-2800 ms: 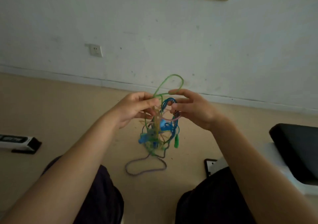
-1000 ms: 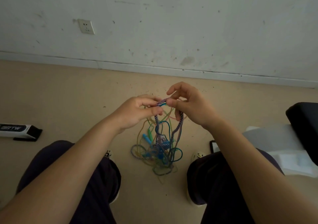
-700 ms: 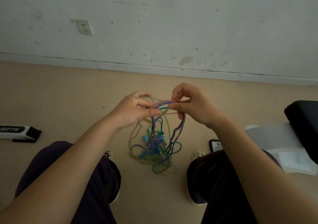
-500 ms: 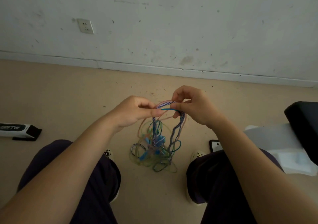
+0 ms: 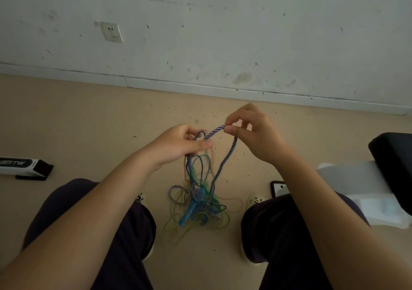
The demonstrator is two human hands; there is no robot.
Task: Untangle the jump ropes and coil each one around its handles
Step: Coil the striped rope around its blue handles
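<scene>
In the head view, the jump ropes [image 5: 198, 200] form one knotted bundle of thin cords: a purple-and-white braided rope [image 5: 225, 160], green, teal and pale pink strands, and a blue handle [image 5: 191, 207] buried low in the knot. The bundle's lower part lies on the floor [image 5: 89, 122] between the person's knees, well short of the wall edge, while its upper strands rise to the hands. The left hand [image 5: 178, 147] grips several strands together, fingers curled round them, a teal loop poking out above the knuckles. The right hand [image 5: 254, 136], just beside it and slightly higher, pinches the braided rope between thumb and forefinger, the other fingers loosely bent. The braid spans the short gap between both hands, then drops from the right hand down into the tangle.
</scene>
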